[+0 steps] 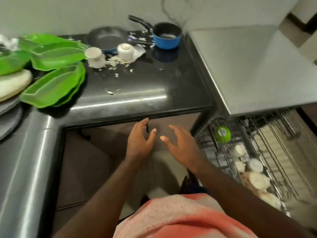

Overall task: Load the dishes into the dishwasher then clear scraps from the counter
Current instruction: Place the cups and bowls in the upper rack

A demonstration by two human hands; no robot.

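Green plates [53, 86], blue pot [167, 40] on black counter [154, 86].

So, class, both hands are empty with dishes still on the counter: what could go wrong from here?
The green plates lean in a loose pile near the counter edge and may slide off.
Scraps lie around the white cups; lifting those could scatter them.
The pulled-out rack sits beside the right hand, easy to knock.

Left hand [139, 140] and right hand [181, 145] hover empty, fingers relaxed, below the counter [145, 98] edge, beside the dishwasher rack [257, 152].
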